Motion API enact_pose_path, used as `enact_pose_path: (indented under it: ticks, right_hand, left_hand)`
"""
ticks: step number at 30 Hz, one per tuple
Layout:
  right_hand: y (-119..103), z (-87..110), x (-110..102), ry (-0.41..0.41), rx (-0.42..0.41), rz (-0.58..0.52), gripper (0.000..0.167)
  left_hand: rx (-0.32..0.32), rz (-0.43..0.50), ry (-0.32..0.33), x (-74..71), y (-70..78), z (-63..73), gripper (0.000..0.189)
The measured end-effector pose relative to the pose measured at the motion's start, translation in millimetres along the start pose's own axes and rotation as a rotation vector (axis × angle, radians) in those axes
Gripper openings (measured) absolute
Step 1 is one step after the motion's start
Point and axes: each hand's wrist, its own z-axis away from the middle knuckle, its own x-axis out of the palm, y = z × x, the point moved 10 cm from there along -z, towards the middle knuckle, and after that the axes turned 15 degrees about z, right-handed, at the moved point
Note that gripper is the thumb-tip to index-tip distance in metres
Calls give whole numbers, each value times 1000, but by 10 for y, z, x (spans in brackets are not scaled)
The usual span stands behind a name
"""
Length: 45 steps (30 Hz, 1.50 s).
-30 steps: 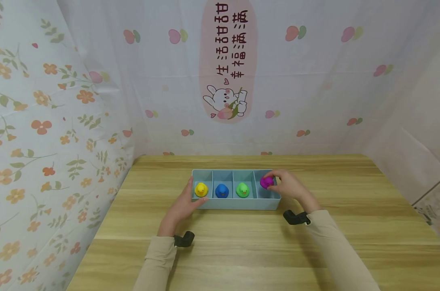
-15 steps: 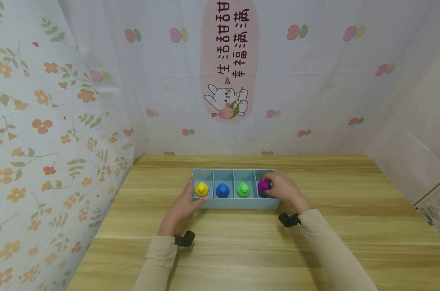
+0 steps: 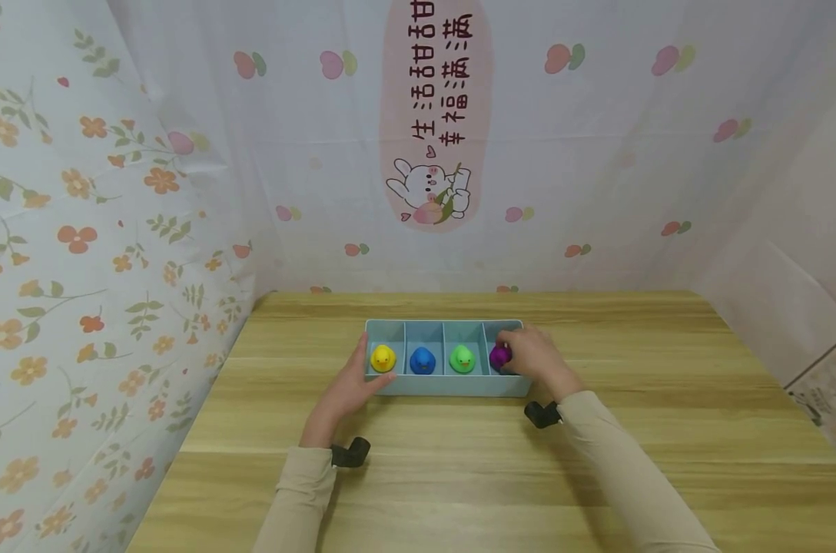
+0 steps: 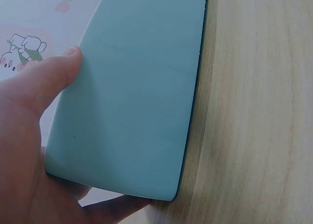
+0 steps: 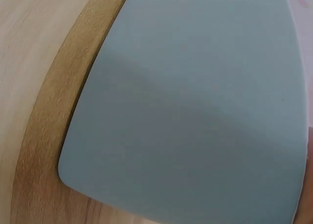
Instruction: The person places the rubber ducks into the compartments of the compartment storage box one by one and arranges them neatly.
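A pale blue box (image 3: 452, 386) split into compartments in a row sits on the table. My left hand (image 3: 345, 393) grips its left end, thumb on the front rim and fingers along the side; the left wrist view shows the thumb (image 4: 54, 75) over the edge. In the rightmost compartment, a purple toy duck (image 3: 499, 359) is held by the fingers of my right hand (image 3: 539, 359), which partly cover it. A yellow duck (image 3: 383, 359), a blue duck (image 3: 422, 361) and a green duck (image 3: 462, 359) each occupy their own compartment. The box wall hides most of the right hand in the right wrist view.
The wood-grain table (image 3: 432, 468) extends around the box. Behind it hangs a printed cloth (image 3: 307, 169) with a rabbit picture, and a flowered cloth (image 3: 100, 307) covers the left side. Black wrist cameras are strapped below both hands.
My right hand has moved slightly left and lowered the purple duck deeper into the rightmost compartment. The left hand and the box have stayed in place.
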Motion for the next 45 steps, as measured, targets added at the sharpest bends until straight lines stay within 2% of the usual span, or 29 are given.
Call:
enact_pose_path:
  ticks: [15,24,30,36,45]
  right_hand:
    - [-18,18,26,-43,-15,94,34]
    - [61,88,14,-55,42,-55,51]
    - [82,175,-164,23,26,-120,54]
    - [149,273,-316,89,0,-165,58]
    - [259,418,-336,89,-2,-176,69]
  left_hand:
    - [-4,-14,-4,13,-5,-31,98]
    - [-4,-40,-33,9,-24,-104,99]
    - [-7,-64,-43,-31,-53,-117,99]
    - [8,-83,-49,-97,-21,-166,102]
    - [76,-263,-13,-228,16,-252,96]
